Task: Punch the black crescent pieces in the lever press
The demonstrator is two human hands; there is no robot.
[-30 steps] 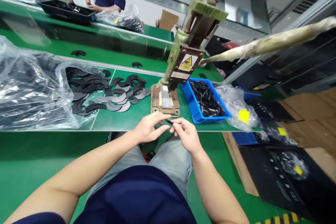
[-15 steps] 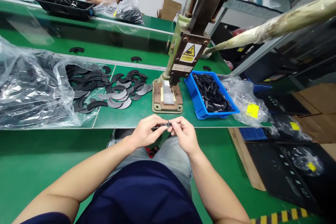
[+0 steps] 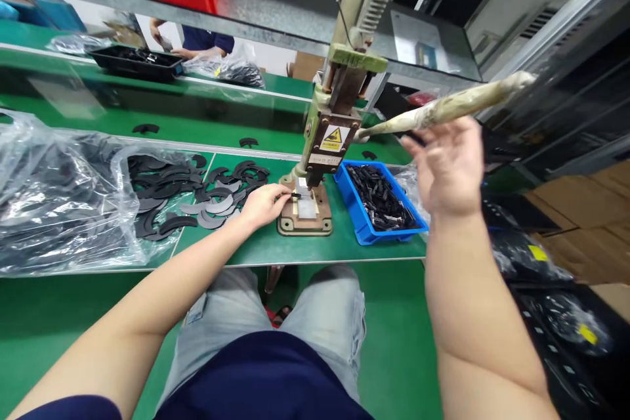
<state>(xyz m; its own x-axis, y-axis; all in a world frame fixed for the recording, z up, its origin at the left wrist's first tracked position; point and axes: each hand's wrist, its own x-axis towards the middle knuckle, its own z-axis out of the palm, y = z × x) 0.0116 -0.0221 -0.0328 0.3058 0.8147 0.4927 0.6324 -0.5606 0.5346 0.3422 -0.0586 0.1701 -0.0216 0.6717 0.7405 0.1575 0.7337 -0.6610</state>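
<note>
My left hand (image 3: 263, 205) rested at the base plate (image 3: 305, 220) of the hand press (image 3: 329, 125), its fingers pinched round a small black part (image 3: 296, 195) that sat on the pale block right under the ram. My right hand (image 3: 447, 167) was raised and spread open with nothing in it, just below the wrapped lever (image 3: 445, 107) of the press; I could not tell whether the fingertips touched it. Between my two hands, just right of the press base, stood a blue bin (image 3: 381, 200) full of small black pieces. Just left of my left hand lay loose curved black and grey pieces (image 3: 224, 187) on the green bench (image 3: 295, 249), and further left a clear plastic bag (image 3: 59, 190) of the same.
</note>
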